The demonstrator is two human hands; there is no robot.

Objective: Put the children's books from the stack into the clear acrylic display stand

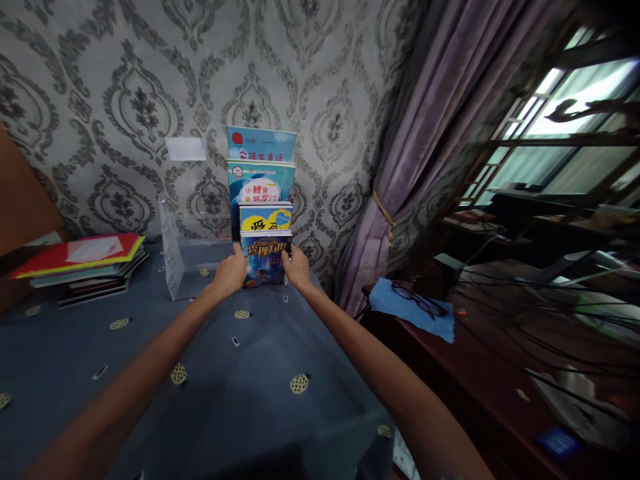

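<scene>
Both my arms reach forward over a blue cloth-covered table [150,373]. My left hand [231,270] and my right hand [297,267] grip the two sides of a dark blue book [266,259], the front one in a row of upright books. Behind it stand a yellow book [265,217], a teal book [260,181] and a taller blue book [261,143], stepped up in height against the wallpapered wall. The fingers of both hands curl round the front book's edges.
A clear plastic stand [175,260] sits left of the books. A stack of flat books with a red cover [80,257] lies at far left. Right of the table, glasses [417,299] rest on a blue cloth [400,303] on a dark desk beside a purple curtain.
</scene>
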